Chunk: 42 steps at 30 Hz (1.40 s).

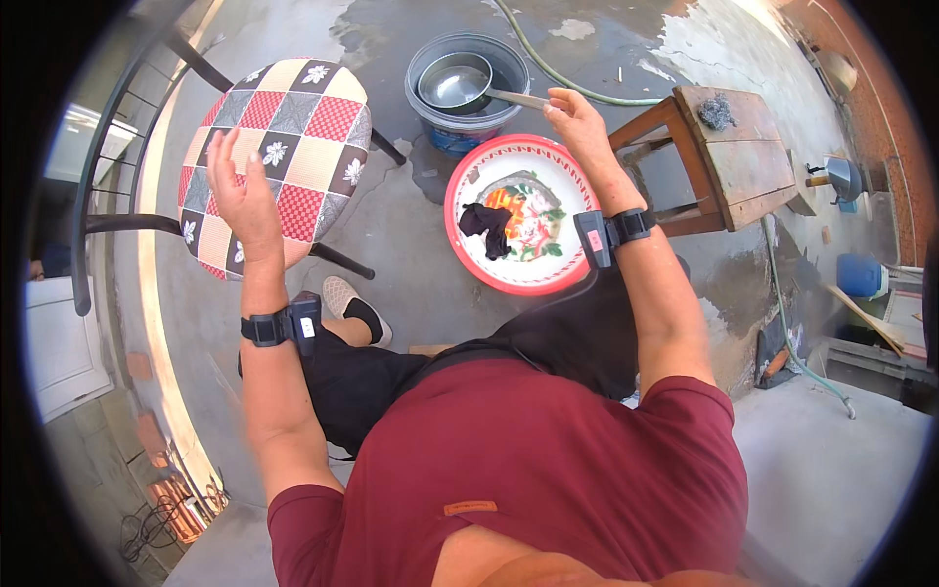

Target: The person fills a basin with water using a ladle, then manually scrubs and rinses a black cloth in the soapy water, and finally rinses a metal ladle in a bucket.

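My right hand (576, 117) grips the end of the long handle of a metal dipper (456, 82). The dipper's round bowl lies inside the top of a grey plastic bucket (513, 66), which stands on the wet floor. My left hand (238, 187) is raised over the checkered seat cushion (315, 150) of a metal-framed chair, fingers apart and holding nothing; whether it touches the cushion I cannot tell. Between my arms and below the bucket is a red-rimmed enamel basin (462, 253) with a floral pattern. A crumpled dark cloth (490, 227) lies in its left part.
A wooden stool (755, 165) with a scouring pad (717, 111) on top stands at right. A green hose (543, 70) runs over the floor behind the bucket. Farther right are a metal kettle (845, 178) and a blue container (860, 275). My foot (345, 301) is below the chair.
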### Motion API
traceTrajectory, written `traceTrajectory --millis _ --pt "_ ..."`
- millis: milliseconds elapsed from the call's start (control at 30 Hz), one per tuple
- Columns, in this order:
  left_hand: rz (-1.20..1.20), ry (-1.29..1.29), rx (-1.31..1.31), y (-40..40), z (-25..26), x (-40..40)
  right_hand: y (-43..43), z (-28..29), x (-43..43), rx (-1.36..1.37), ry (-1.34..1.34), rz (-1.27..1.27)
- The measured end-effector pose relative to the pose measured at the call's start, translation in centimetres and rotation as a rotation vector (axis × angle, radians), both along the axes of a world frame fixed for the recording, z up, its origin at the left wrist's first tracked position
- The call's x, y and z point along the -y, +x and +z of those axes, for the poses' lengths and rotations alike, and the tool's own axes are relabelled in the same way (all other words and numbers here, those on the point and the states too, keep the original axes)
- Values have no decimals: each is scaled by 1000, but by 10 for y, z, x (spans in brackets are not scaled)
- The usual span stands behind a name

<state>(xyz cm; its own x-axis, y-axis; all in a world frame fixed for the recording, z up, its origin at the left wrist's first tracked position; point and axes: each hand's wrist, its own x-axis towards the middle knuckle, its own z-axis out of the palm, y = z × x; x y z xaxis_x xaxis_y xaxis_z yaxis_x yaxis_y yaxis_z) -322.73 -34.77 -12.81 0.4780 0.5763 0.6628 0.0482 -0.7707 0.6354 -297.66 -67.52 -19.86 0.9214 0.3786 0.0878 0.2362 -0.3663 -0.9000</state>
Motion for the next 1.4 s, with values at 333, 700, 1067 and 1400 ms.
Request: traceTrajectory --millis 333,700,1067,1400 --pt "-764 -1710 -520 182 -104 175 7 64 73 -222 800 -278" --pt "-392 -2143 258 313 -149 272 -3 65 107 97 600 -208" --pt "-334 -1913 -433 258 -159 145 -9 70 111 65 705 -195" --pt "-404 -1763 -761 238 -126 121 -17 77 111 88 651 -158"
